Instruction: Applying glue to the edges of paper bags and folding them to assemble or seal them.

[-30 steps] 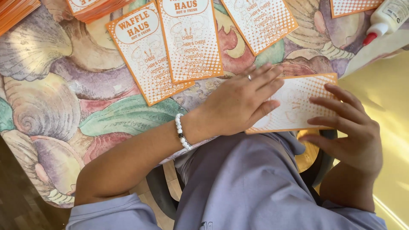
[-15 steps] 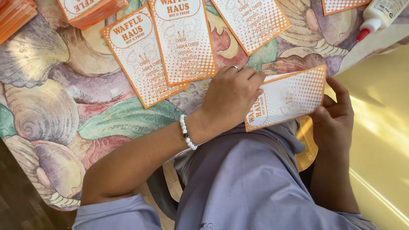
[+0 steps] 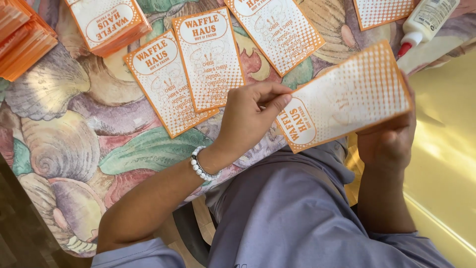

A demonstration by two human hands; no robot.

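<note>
I hold an orange-and-white printed paper bag (image 3: 347,99) up above my lap, tilted. My left hand (image 3: 250,119), with a white bead bracelet on the wrist, pinches the bag's left end. My right hand (image 3: 389,141) grips the bag from beneath at its right end, mostly hidden behind the paper. Two matching flat bags (image 3: 191,74) lie overlapped on the shell-patterned tablecloth (image 3: 64,144) just left of my left hand.
A third bag (image 3: 277,30) lies at top centre and another (image 3: 384,10) at the top right. A stack of bags (image 3: 106,22) and an orange pile (image 3: 22,37) sit at top left. A white glue bottle with a red tip (image 3: 426,22) lies at top right.
The bag has been lifted off the table edge and raised toward me. My left hand went from lying flat on it to pinching its end; my right hand moved beneath it.
</note>
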